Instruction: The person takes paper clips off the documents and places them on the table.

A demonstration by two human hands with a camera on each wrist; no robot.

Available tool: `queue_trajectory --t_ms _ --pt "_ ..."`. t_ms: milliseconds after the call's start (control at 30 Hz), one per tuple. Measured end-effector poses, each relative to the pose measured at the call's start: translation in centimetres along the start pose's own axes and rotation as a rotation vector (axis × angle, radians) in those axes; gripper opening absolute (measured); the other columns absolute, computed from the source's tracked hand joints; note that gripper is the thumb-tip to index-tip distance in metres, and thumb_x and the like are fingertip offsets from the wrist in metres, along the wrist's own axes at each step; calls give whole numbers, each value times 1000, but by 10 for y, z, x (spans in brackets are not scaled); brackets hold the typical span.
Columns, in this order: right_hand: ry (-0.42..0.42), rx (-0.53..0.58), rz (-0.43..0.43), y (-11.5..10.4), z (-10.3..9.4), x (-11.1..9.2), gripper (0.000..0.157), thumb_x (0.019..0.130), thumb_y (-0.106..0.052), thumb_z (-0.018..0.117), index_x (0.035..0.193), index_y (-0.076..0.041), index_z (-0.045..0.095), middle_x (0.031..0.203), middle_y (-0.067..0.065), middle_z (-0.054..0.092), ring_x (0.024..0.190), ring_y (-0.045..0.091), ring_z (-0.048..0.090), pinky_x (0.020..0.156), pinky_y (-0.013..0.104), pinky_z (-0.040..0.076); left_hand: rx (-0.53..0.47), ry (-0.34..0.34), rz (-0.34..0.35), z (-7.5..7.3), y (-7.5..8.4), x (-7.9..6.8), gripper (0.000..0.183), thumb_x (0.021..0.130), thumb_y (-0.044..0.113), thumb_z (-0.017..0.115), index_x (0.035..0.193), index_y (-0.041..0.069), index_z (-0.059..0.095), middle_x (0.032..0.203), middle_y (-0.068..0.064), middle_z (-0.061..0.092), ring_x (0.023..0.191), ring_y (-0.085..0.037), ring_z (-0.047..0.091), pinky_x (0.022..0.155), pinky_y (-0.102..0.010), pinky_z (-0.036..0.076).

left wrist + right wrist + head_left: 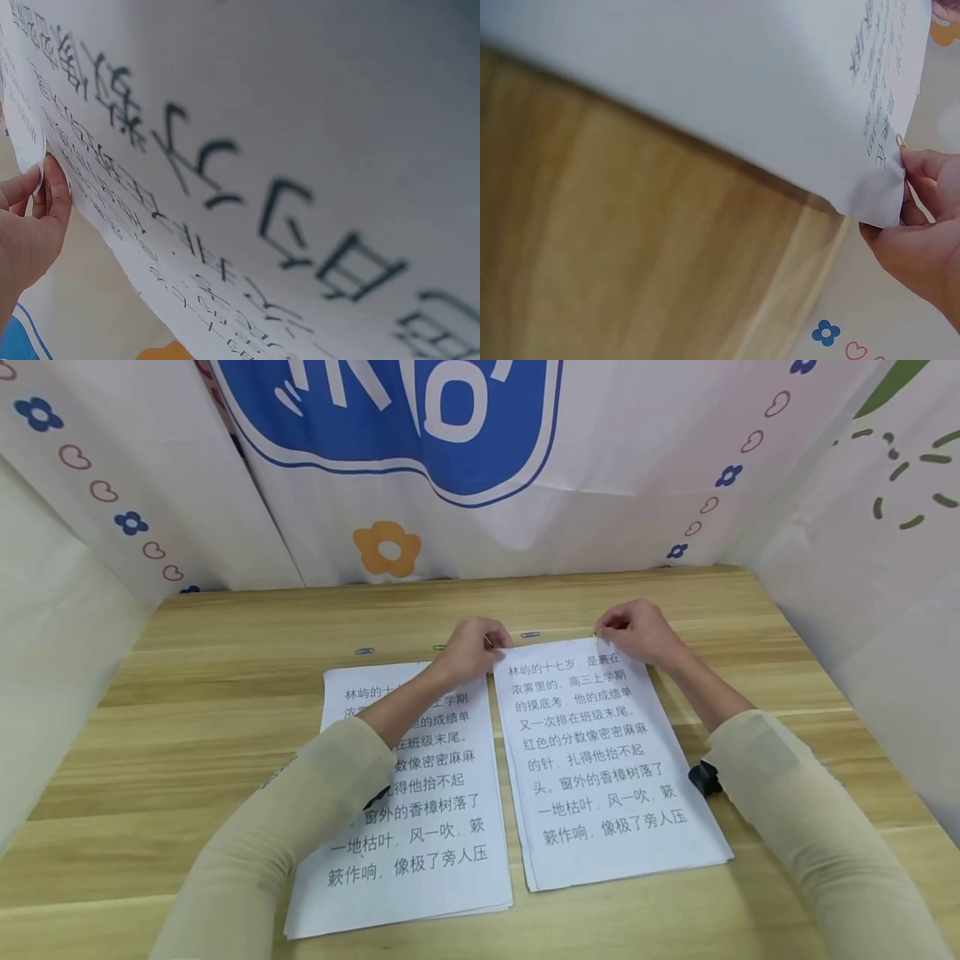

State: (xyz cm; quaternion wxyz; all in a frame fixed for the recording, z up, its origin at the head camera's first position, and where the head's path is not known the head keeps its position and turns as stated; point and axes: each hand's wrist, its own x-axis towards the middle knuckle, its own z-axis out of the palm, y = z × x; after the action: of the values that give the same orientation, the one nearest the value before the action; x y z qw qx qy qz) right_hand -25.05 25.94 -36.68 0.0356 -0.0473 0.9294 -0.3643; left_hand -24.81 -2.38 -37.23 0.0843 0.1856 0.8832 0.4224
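Note:
A stack of printed paper sheets point(600, 852) lies on the right of the table, slightly turned. At its upper left corner, my left hand point(467, 650) pinches the paper between thumb and fingers. My right hand point(639, 631) is at the top edge near the other corner, gripping a small yellow paper clip point(901, 141) that sits against the paper's edge. In the right wrist view, that hand's fingers also touch the sheet's corner. A second printed stack point(420, 889) lies to the left, partly hidden under my left forearm.
Behind the stacks lie a blue paper clip point(364, 651), a green paper clip point(438, 647) and another bluish paper clip point(530, 634). The wooden table point(225, 627) meets a printed cloth backdrop point(585, 527) at its far edge, with white cloth on both sides.

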Motion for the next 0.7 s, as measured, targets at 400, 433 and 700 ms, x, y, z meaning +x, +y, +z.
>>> queue_trajectory --t_ms 400,433,700 --pt "-27 -68 -78 -1 -4 3 15 99 -4 64 109 2 74 100 18 69 89 28 58 75 33 48 -2 -6 -12 0 0 0 15 94 -11 63 98 0 71 93 -9 65 87 -21 59 76 -26 53" --pt "-30 -75 -87 -2 -5 4 15 98 -4 64 108 2 74 100 17 69 89 28 59 75 33 48 -1 -5 -13 0 0 0 14 94 -11 63 98 0 71 93 -9 65 87 -21 59 75 -26 53" --pt "-63 -142 -132 -5 -9 4 15 97 0 64 107 3 74 94 15 69 88 28 58 73 31 46 3 -5 -11 1 -1 1 14 94 -10 63 99 0 71 95 -11 65 87 -21 59 76 -26 53"
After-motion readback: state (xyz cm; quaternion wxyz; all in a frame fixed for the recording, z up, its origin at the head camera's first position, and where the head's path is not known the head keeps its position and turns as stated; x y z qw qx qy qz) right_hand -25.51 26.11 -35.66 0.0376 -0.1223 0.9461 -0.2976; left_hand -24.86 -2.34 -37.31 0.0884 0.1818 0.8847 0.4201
